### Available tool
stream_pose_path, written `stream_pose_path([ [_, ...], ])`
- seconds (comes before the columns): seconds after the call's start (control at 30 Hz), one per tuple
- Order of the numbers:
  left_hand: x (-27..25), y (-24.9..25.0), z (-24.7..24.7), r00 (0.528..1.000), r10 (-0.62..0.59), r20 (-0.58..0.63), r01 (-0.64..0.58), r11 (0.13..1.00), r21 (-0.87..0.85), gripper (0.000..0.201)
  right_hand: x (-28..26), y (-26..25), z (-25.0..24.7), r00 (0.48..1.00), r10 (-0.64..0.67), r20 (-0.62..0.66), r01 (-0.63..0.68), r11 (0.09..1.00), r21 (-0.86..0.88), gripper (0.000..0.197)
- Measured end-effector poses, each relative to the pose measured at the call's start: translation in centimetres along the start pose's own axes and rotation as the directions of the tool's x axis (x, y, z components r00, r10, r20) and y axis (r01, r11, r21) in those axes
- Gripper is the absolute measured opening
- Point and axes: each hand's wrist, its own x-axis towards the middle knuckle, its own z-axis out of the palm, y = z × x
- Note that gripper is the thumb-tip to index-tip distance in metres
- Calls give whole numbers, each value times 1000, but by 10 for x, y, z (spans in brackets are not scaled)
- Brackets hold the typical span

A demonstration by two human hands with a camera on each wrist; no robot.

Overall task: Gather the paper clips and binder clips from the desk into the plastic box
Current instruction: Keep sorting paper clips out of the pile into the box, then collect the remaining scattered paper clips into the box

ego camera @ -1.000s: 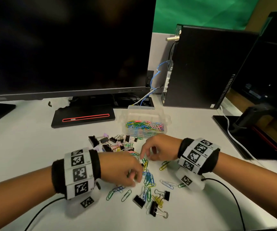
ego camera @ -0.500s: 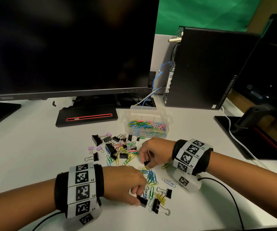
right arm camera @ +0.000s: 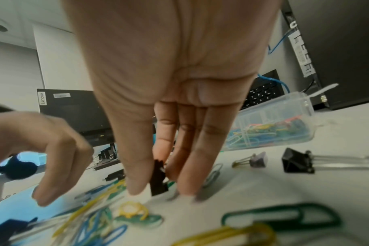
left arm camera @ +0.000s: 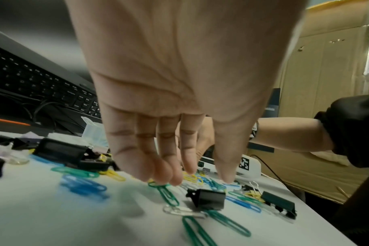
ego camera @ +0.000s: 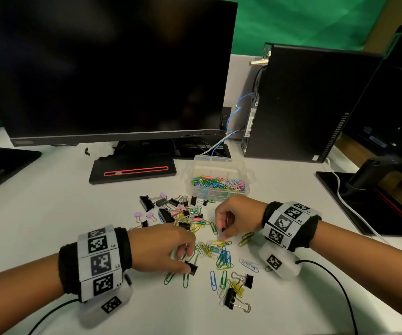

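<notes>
Here, both palms down: right hand grip pinching a small black binder clip, left hand grip spread, fingers downward.

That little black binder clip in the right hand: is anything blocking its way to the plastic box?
Nothing visible does. The right hand pinches the small black binder clip, and the open plastic box sits just beyond it on the desk. The scattered clips lie flat off to the left.

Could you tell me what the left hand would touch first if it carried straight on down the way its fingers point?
Probably the green paper clip lying on the desk right under the left hand's fingertips; the small black binder clip sits just beyond. Depth is uncertain.
</notes>
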Motion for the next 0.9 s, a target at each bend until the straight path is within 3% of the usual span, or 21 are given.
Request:
stream_pose_path([
  [0.27,13,4,14,999,34,21,-36,998,59,27,-26,27,-25,982,121,-145,-136,986,-92,10],
  [0.57,15,4,11,998,54,19,-55,995,84,19,-53,67,-30,934,296,-199,-328,932,-152,11],
  [0.7,8,0,-1,998,23,-54,-18,996,91,21,-53,62,-29,938,279,-205,-316,932,-176,12],
  [0.9,-6,-22,-22,982,-77,-170,97,989,114,16,-52,36,-17,983,121,-138,-146,971,-190,16],
])
